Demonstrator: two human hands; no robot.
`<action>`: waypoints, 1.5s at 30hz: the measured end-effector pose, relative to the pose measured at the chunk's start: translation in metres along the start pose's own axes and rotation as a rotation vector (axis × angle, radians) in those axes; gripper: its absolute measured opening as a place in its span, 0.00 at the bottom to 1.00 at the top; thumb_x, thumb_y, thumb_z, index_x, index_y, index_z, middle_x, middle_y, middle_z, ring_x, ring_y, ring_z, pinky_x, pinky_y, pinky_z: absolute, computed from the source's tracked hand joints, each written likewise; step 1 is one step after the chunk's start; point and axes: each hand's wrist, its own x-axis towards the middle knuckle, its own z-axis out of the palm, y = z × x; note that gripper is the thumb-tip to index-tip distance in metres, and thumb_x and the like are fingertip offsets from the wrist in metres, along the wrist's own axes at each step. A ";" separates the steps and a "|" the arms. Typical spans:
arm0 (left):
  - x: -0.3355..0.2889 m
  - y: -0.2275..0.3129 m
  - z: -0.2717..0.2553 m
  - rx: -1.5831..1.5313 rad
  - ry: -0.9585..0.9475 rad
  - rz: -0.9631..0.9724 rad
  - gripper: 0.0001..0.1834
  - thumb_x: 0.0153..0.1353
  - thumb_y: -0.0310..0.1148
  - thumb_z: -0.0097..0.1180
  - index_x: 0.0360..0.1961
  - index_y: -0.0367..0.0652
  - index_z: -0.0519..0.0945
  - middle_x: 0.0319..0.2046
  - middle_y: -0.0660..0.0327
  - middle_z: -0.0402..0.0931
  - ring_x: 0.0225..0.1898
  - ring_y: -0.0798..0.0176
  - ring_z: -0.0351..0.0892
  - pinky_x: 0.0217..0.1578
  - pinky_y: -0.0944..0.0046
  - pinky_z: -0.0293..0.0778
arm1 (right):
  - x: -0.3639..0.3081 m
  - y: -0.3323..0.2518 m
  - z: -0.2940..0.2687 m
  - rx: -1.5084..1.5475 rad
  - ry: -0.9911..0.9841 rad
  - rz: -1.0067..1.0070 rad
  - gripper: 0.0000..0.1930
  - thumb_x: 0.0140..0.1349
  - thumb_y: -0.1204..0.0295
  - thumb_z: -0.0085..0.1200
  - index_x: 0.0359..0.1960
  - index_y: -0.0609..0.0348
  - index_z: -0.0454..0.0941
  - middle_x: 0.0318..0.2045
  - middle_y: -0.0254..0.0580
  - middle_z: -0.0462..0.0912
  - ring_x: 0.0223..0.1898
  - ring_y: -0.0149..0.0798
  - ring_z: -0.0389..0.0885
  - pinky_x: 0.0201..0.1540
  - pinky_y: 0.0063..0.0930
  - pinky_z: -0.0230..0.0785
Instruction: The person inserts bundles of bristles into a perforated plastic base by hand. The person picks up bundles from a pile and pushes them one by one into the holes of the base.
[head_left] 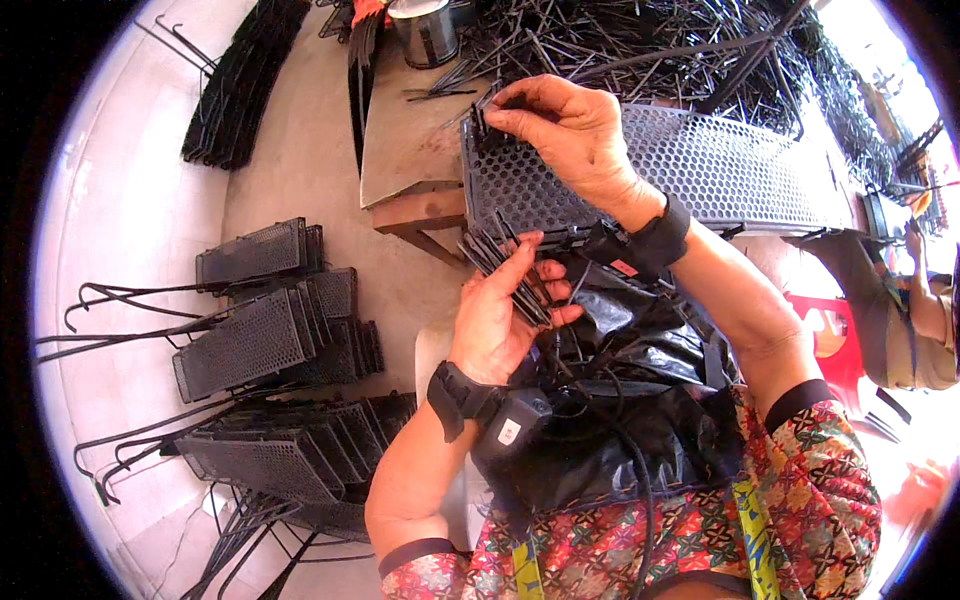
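A bundle of thin black strips [479, 254] lies across my left hand [497, 310], and its thumb presses them against the fingers. My right hand [580, 135] pinches at the left end of a black perforated panel [690, 160], where a thin black strip [479, 126] stands at the corner. The fingertips partly cover that strip. The panel has rows of round holes and a raised rim. It rests across the table in front of me, with its near edge above my lap.
Loose black strips [640, 40] form a large heap behind the panel. A dark metal can [425, 35] stands on the wooden table [410, 140]. Stacked perforated panels with long bent rods [260, 340] lie on the floor at left. Black sheeting [620, 430] covers my lap. Another person [920, 310] sits at right.
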 end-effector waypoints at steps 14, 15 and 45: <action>0.002 0.001 -0.008 0.052 0.016 0.029 0.13 0.60 0.39 0.48 0.43 0.47 0.73 0.25 0.63 0.73 0.26 0.63 0.73 0.24 0.63 0.69 | 0.018 0.008 -0.011 -0.178 -0.285 -0.022 0.07 0.52 0.77 0.56 0.32 0.65 0.77 0.25 0.32 0.79 0.29 0.21 0.75 0.33 0.14 0.68; 0.002 0.001 -0.007 0.058 0.019 0.025 0.13 0.60 0.39 0.48 0.43 0.47 0.73 0.25 0.63 0.73 0.26 0.63 0.72 0.24 0.63 0.69 | 0.019 0.008 -0.013 -0.145 -0.303 -0.008 0.06 0.52 0.78 0.56 0.32 0.65 0.77 0.25 0.33 0.79 0.28 0.21 0.75 0.34 0.14 0.68; 0.008 -0.002 -0.006 0.004 -0.003 -0.021 0.15 0.59 0.37 0.48 0.42 0.39 0.72 0.27 0.60 0.73 0.27 0.63 0.71 0.24 0.64 0.65 | 0.038 0.018 -0.003 -0.505 -0.331 -0.387 0.08 0.44 0.74 0.56 0.28 0.62 0.75 0.18 0.48 0.75 0.21 0.45 0.76 0.25 0.30 0.68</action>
